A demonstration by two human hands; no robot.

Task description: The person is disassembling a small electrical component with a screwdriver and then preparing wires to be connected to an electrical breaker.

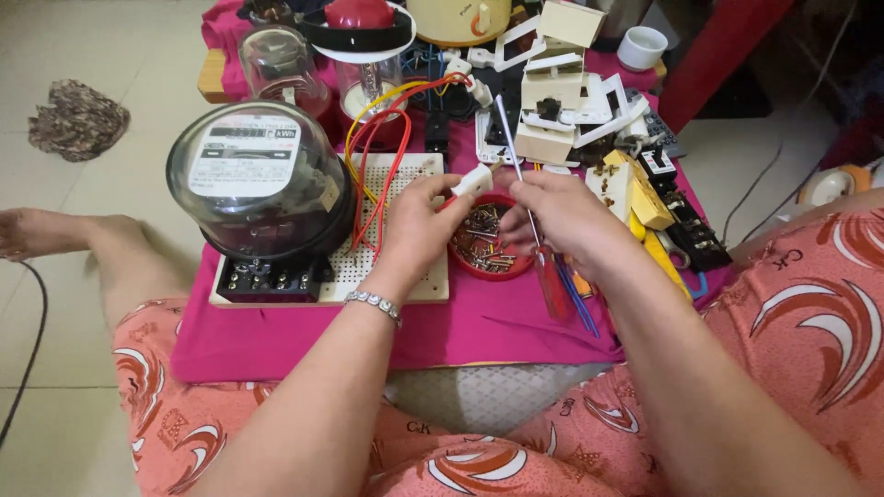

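Left hand (419, 221) pinching small white plastic fitting (475, 179) at fingertips, above red bowl of screws (486, 241). Right hand (562, 216) gripping screwdriver (532, 221), shaft running up-left, tip pointing away, red handle (553, 281) toward body. Fitting lying just left of shaft, left hand nearer. Electricity meter (253, 175) sitting on perforated white board (405, 276), left.

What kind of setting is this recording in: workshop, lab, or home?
Probably a home, used for hobby electrical work. The person sits on a tiled floor at a low table draped in magenta cloth, with an electricity meter and a heap of switch parts.
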